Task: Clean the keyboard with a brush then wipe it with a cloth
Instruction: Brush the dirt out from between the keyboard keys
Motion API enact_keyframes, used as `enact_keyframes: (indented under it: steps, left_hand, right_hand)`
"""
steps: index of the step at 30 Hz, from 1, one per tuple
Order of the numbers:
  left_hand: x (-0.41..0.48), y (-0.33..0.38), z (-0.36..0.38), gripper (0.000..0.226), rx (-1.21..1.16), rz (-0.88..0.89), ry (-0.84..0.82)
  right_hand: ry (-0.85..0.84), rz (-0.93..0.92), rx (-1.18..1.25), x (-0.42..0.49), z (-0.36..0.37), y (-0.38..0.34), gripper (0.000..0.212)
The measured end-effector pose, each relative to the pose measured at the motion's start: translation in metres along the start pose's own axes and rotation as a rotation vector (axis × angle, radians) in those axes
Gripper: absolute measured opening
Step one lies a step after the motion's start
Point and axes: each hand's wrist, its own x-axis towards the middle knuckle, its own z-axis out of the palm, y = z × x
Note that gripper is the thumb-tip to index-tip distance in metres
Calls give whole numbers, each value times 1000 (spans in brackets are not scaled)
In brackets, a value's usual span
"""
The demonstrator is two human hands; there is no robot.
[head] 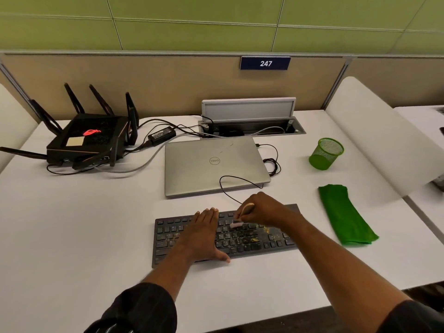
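keyboard [240, 239] before laptop [213, 164], cloth [343, 215] right (router [89, 138] far left)

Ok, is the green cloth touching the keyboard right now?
Apart. The head view shows a strip of bare white desk between the folded green cloth and the right end of the keyboard.

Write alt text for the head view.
The right hand grips a small brush on a dark keyboard speckled with yellow crumbs; the left hand lies flat on its keys. A folded green cloth lies to the right, and a closed laptop, router and mesh cup sit behind on the white desk.
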Motion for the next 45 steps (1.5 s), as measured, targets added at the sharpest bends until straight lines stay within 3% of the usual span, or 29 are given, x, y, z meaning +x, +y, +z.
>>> enact_keyframes:
  steps: [6, 13, 20, 28, 36, 45]
  left_hand:
    - [-1, 8, 0, 141, 6, -4, 8]
    - [3, 17, 1, 142, 34, -16, 2]
    - [4, 21, 3, 140, 58, -28, 5]
    - [7, 28, 0, 137, 58, -29, 3]
    - [15, 36, 0, 138, 73, -15, -15]
    - [17, 40, 0, 136, 66, -11, -4]
  right_hand:
    - [-15, 11, -172, -8, -11, 13, 12]
    - [27, 14, -41, -7, -9, 7, 11]
    - [24, 76, -178, -12, -11, 17, 13]
    - [134, 166, 6, -17, -18, 29, 11]
    - [24, 138, -28, -31, -21, 31, 12]
    - [248, 161, 59, -31, -12, 29, 8]
